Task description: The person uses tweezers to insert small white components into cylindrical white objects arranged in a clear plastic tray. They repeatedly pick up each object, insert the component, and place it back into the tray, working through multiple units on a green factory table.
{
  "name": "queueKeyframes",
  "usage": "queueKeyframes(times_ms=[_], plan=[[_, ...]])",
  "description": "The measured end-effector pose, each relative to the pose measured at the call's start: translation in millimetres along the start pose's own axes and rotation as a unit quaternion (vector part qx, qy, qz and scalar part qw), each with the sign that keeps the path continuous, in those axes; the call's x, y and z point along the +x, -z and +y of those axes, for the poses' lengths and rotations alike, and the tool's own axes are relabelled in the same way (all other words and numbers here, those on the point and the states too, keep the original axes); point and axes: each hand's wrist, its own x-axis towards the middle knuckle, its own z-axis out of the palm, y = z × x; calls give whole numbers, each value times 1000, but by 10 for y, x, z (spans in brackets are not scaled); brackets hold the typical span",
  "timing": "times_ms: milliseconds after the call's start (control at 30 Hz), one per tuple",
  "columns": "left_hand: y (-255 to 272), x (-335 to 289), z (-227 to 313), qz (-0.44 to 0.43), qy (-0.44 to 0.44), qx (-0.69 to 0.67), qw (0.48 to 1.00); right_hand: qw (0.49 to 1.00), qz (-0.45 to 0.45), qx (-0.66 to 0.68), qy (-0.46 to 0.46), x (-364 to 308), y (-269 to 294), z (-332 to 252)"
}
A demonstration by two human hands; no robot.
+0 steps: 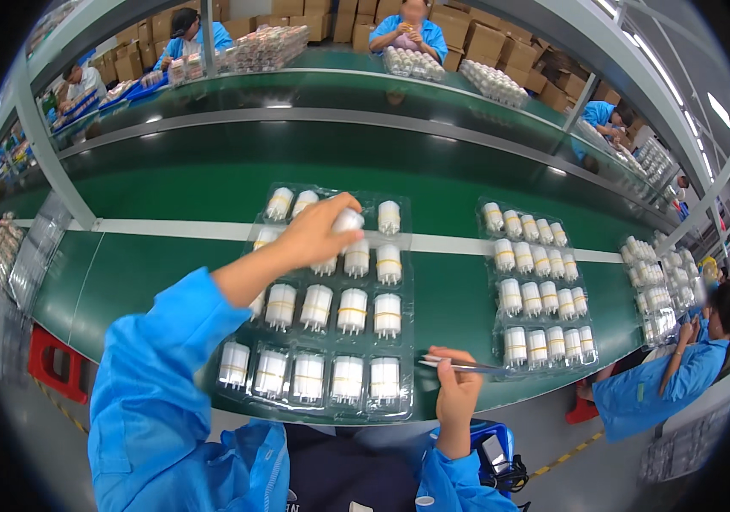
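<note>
My left hand (314,235) is closed around a white cylindrical part (348,220) above the back rows of a clear plastic tray (407,375). Rows of similar white cylinders (317,307), each with a yellow band and metal pins at its lower end, sit in the tray's pockets. My hand and forearm hide some of the pockets. To the right of the tray, my right hand (456,388) grips a pair of metal tweezers (467,367), held sideways over the green bench. Their tips are hard to make out.
A second filled tray (539,322) lies to the right on the green bench (168,196). Farther right are more white parts (659,282) beside a co-worker (668,375). A metal post (49,145) rises at the left, and a red stool (53,367) stands below the bench.
</note>
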Motion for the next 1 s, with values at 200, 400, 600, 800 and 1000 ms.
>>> queueKeyframes(times_ms=[200, 400, 600, 800, 1000], plan=[[-589, 882, -559, 60, 78, 170, 981, 1000, -11, 0, -4, -29, 48, -39], [-854, 953, -434, 66, -21, 332, 941, 998, -27, 57, 1, 9, 55, -76], [-923, 853, -261, 28, -75, 166, 983, 997, -29, 67, 0, 21, 46, -88], [-574, 609, 276, 1, -116, -88, 989, 1000, -18, 16, 11, 25, 39, -35], [200, -393, 726, -6, -6, -319, 948, 999, 20, 40, -23, 38, -34, -183]])
